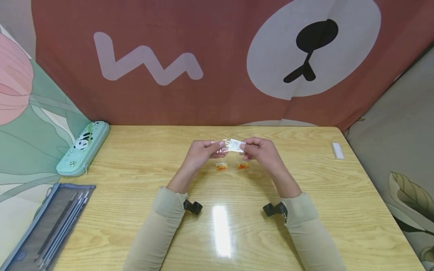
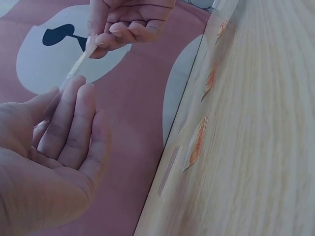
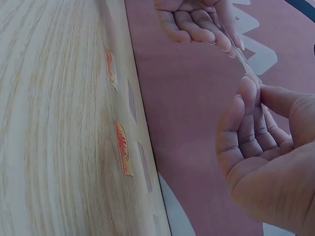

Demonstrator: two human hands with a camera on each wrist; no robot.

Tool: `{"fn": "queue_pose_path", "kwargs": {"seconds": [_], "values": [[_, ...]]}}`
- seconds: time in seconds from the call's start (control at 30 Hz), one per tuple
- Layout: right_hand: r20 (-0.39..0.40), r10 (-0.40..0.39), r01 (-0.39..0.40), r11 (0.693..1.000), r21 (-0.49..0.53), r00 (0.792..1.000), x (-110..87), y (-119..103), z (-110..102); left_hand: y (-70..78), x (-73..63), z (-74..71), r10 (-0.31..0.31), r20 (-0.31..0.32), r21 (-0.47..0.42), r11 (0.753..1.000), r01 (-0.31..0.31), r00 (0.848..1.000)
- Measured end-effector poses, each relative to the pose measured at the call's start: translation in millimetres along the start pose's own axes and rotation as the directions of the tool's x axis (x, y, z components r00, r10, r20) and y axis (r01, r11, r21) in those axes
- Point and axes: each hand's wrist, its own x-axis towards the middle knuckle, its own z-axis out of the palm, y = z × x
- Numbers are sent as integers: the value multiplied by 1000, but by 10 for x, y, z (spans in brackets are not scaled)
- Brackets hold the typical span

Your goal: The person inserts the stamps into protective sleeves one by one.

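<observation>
Two hands share one grip as I watch from my remote feed: the left hand (image 1: 200, 152) pinches one end of a clear plastic sleeve with a white printed insert (image 1: 235, 145), and the right hand (image 1: 263, 151) pinches the other. The sleeve is held directly between them, raised off the wood-grain tabletop (image 1: 135, 160). I judge that the key relation is this line from pinch to pinch: the long axis runs crosswise, nearly level in my head view, and neither hand is nearer, since each touches an end. The transparent end points into the left fingers, the white printed end into the right. My wrist views catch it almost edge-on, as a thin strip.

Below the grip, two small orange-printed pieces (image 1: 222, 166) lie on the tabletop; my left wrist view shows a third (image 2: 222, 29), towards the right-hand side. A white block (image 1: 337, 150) sits well to the grip's right, a panda pencil case (image 1: 83, 150) well to its left.
</observation>
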Motion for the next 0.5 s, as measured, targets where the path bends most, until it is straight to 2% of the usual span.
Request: {"fn": "queue_pose_path", "kwargs": {"seconds": [0.3, 0.5], "values": [[23, 22, -22, 1000, -8, 1000, 0, -5, -6, -16, 9, 8, 34, 4, 5, 999, -34, 999], [29, 19, -19, 1000, -3, 999, 1, -4, -10, -3, -8, 2, 22, -2, 16, 1000, -22, 1000]]}}
